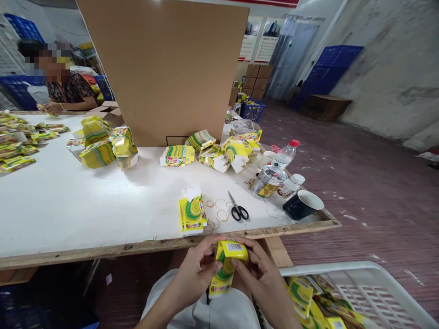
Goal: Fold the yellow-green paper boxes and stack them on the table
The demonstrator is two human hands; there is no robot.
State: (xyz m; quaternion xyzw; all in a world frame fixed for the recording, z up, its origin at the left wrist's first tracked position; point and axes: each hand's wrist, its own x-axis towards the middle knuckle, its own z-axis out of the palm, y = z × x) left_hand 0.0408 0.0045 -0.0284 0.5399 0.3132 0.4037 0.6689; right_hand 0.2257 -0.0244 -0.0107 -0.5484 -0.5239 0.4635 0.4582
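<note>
Over my lap, below the table's front edge, I hold a small yellow and green printed carton (pixel 224 269), its barcode end up. My left hand (pixel 200 269) grips the carton's left side, thumb on the front face. From the right, my right hand (pixel 257 269) has fingers at the top edge and its thumb against the front. Just beyond my hands, a few flat yellow cartons (pixel 192 212) lie on the white table (pixel 103 205). Near them are several rubber bands (pixel 222 215) and black-handled scissors (pixel 238 208).
Stacks of flat cartons (pixel 177 155) stand before a large cardboard sheet (pixel 164 68). A dark mug (pixel 302 205), a clear jar (pixel 269 181) and bottles crowd the right corner. A white basket (pixel 370 269) with yellow packs sits lower right. Another person (pixel 68 89) sits at far left.
</note>
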